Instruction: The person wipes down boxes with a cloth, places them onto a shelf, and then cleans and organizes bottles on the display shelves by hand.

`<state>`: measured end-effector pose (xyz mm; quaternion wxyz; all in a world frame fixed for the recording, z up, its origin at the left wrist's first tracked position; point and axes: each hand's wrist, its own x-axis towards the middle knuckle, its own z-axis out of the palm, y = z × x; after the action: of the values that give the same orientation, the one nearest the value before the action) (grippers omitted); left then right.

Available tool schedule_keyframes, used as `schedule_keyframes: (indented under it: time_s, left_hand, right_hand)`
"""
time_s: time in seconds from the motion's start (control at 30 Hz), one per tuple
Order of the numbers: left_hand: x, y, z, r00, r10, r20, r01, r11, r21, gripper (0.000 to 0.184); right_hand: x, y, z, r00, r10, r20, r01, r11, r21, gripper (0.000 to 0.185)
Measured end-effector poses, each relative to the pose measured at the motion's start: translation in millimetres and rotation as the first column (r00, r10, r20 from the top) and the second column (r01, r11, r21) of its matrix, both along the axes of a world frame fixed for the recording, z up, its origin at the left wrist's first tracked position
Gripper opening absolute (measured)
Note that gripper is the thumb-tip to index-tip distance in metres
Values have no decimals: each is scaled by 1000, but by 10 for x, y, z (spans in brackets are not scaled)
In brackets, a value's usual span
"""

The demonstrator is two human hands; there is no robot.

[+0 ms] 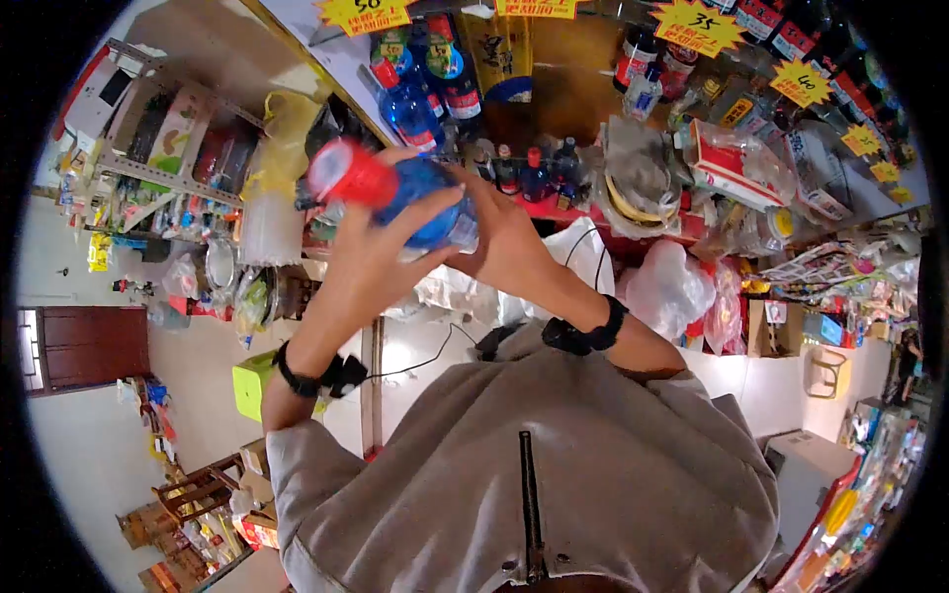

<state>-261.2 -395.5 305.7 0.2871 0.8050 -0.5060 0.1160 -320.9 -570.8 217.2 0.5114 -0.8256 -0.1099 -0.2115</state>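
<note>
Between my two hands is a blue bottle (423, 205) with a large red cap (348, 174), blurred by motion and tilted so that the cap points to the left. My left hand (381, 229) closes round it from the near left side, thumb and fingers on the blue body. From the right, my right hand (497, 225) grips the base end, with its fingers partly hidden behind the bottle. A similar blue bottle with a red cap (407, 111) stands on the shelf just beyond my hands.
Small dark bottles (535, 176) line the shelf edge ahead. Yellow price signs (697, 27) hang above bottles at the upper right. A stack of round trays (638, 178), plastic bags (670, 289) and a green stool (254, 383) surround me. A black cable (415, 368) runs from my left wristband.
</note>
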Motion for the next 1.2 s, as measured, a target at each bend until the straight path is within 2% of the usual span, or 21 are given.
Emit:
schedule_keyframes:
  time_s: [0.07, 0.13, 0.17, 0.2, 0.27, 0.33, 0.4, 0.47, 0.53, 0.6, 0.63, 0.67, 0.7, 0.73, 0.77, 0.8, 0.87, 0.93, 0.97, 1.07, 1.2]
  left_hand:
    - [85, -144, -204, 999, 17, -48, -13, 997, 76, 68]
    - [230, -299, -470, 998, 2, -62, 3, 996, 92, 68]
    - [315, -374, -592, 997, -18, -76, 27, 992, 123, 68]
    - [400, -447, -687, 997, -10, -76, 18, 994, 110, 68]
    - [604, -590, -824, 998, -34, -44, 38, 993, 112, 69]
    - [797, -738, -974, 999, -3, -36, 5, 998, 69, 70]
    - [930, -853, -1110, 999, 26, -33, -25, 999, 27, 72]
    - [1045, -954, -1193, 999, -23, 23, 26, 989, -145, 74]
    - [1083, -1020, -1318, 998, 3, 59, 9, 979, -204, 75]
    - [1063, -1078, -1453, 997, 63, -36, -72, 925, -373, 74]
    - [1072, -1105, -1578, 992, 108, -67, -126, 898, -422, 72]
    - [1054, -1128, -1667, 992, 111, -60, -126, 894, -430, 72]
    - [1025, -1141, -1762, 980, 154, -125, -198, 824, -531, 70]
    - [1022, -1137, -1840, 962, 188, -196, -271, 738, -618, 69]
    - [1039, -1119, -1921, 961, 171, -220, -274, 710, -649, 57]
    - [1068, -1120, -2070, 959, 176, -221, -280, 706, -651, 57]
    - [1153, -1146, -2436, 840, 100, -534, -442, 696, -565, 54]
    - [1257, -1159, -2649, 863, 103, -494, -422, 683, -596, 56]
    - [1293, -1163, -2723, 835, 45, -548, -429, 677, -598, 60]
    - [1391, -1176, -2900, 799, -30, -601, -433, 666, -608, 67]
    - [1374, -1126, -2857, 773, -44, -632, -448, 668, -594, 73]
  right_hand:
    - [58, 18, -351, 996, -63, -62, 63, 998, -1, 97]
    - [229, -58, -610, 992, -127, -21, 129, 986, 104, 95]
    - [360, -118, -794, 993, -90, 79, 72, 976, 206, 92]
    - [421, -187, -818, 994, -81, 80, 64, 979, 193, 92]
    - [557, -356, -820, 966, -249, -69, 248, 969, -22, 91]
    - [833, -545, -955, 975, -216, -52, 217, 976, -5, 90]
    - [1002, -680, -978, 969, -247, -16, 245, 965, -96, 80]
    - [1200, -803, -1007, 971, -237, 44, 240, 967, -84, 82]
    - [1407, -895, -1139, 969, -225, 103, 232, 970, -65, 85]
    - [1612, -960, -1360, 976, -178, 128, 170, 983, 74, 80]
    - [1735, -962, -1487, 963, -245, 113, 242, 969, 41, 75]
    - [1858, -1014, -1609, 963, -240, 123, 238, 971, 36, 75]
    - [1968, -1077, -1727, 961, -275, 36, 276, 961, -16, 74]
    - [1929, -1003, -1561, 946, -317, -68, 315, 948, -35, 75]
    - [1891, -931, -1397, 920, -354, -170, 348, 935, -63, 77]
    - [1821, -868, -1269, 922, -348, -170, 342, 937, -67, 77]
    - [1779, -786, -1138, 942, -320, -104, 307, 944, -121, 83]
    - [1895, -778, -1226, 947, -303, -110, 295, 952, -79, 86]
    - [1942, -786, -1302, 948, -293, -121, 291, 956, -32, 89]
    - [2019, -744, -1371, 945, -303, -126, 295, 953, -73, 88]
    - [2089, -686, -1421, 966, -222, -135, 227, 974, 22, 87]
